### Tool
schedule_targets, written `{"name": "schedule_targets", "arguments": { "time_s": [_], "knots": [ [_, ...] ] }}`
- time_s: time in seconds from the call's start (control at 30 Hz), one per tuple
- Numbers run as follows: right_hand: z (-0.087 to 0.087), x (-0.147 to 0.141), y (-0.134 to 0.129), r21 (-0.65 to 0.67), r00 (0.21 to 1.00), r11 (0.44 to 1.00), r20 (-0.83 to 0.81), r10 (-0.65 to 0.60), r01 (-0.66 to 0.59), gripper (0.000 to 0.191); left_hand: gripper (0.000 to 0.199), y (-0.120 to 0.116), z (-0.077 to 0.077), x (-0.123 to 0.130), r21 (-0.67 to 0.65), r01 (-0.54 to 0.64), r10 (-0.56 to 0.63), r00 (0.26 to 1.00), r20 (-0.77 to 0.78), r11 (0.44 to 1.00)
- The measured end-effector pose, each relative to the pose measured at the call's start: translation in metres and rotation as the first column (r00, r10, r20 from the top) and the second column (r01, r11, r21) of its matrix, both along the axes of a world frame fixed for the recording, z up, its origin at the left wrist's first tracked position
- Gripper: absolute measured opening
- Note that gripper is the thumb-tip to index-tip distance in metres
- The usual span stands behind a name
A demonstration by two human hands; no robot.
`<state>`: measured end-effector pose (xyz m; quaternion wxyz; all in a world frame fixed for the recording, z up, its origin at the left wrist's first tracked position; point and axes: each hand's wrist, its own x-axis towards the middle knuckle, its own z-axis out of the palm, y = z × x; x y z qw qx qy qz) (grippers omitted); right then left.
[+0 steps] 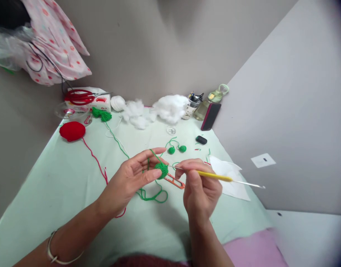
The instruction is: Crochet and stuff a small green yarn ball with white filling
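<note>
Two-handed: pinching likely light, squashy green crochet piece [161,171] between thumb and half-curled fingers of left hand [124,181], best gripped opposite yellow-handled hook [215,175] clasped in closed right hand [201,194].

A pale mint-green worktop [56,189] fills the corner between grey walls. Along its far edge lie a white box with red print [102,100], a round white yarn ball [118,103], two fluffy heaps of white stuffing [171,108], a patterned pen cup [189,110], a translucent green bottle [202,110] and a dark phone with a magenta edge [211,116], tilted upright. At the left sit a bright red yarn ball [72,131] — its strand trailing nearer — and a green yarn bundle [102,114]. Mid-surface are two small green crocheted balls [177,149], a small round clear dish [171,130] and a small black oval object [201,140]; white paper [231,178] lies at the right.
</note>
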<state>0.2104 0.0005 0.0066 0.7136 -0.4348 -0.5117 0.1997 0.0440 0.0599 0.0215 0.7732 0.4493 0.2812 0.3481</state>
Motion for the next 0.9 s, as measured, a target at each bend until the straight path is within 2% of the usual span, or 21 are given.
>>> {"name": "schedule_targets", "arguments": {
  "time_s": [0.13, 0.23, 0.33, 0.43, 0.6, 0.7, 0.8, 0.9],
  "knots": [
    [-0.003, -0.002, -0.001, 0.048, 0.995, 0.999, 0.101, -0.026, 0.021, 0.02, 0.042, -0.001, -0.003, 0.001, -0.014, 0.018, -0.018, 1.0, 0.022, 1.0],
    [-0.004, -0.004, -0.001, 0.018, 0.983, 1.0, 0.185, -0.009, 0.006, 0.021, 0.055, -0.002, -0.006, 0.002, -0.051, 0.039, -0.036, 0.997, 0.066, 0.998],
    [-0.003, -0.008, -0.001, 0.053, 0.974, 0.997, 0.218, -0.062, 0.052, 0.024, 0.069, -0.004, -0.008, 0.004, -0.091, 0.044, -0.035, 0.995, 0.098, 0.995],
    [-0.004, -0.011, -0.001, 0.087, 0.982, 0.993, 0.169, -0.088, 0.074, 0.023, 0.075, -0.003, -0.008, 0.004, -0.08, 0.029, -0.021, 0.995, 0.098, 0.996],
    [-0.008, -0.008, 0.002, -0.005, 0.997, 0.997, -0.038, 0.074, -0.074, 0.018, 0.075, 0.0, -0.007, 0.0, -0.006, -0.017, 0.017, 0.999, 0.037, 1.0],
    [-0.008, -0.007, 0.003, -0.037, 0.987, 0.993, -0.117, 0.108, -0.113, 0.017, 0.076, 0.001, -0.008, -0.002, 0.019, -0.015, 0.015, 1.0, 0.016, 1.0],
    [-0.007, -0.01, 0.002, -0.018, 0.999, 0.999, -0.041, 0.035, -0.036, 0.018, 0.075, 0.002, -0.009, -0.001, 0.05, -0.023, 0.023, 1.0, 0.006, 0.998],
    [-0.007, -0.012, -0.001, 0.065, 0.994, 0.997, 0.096, -0.057, 0.051, 0.021, 0.076, 0.002, -0.009, 0.0, 0.059, -0.025, 0.025, 1.0, 0.005, 0.998]
  ]
}}
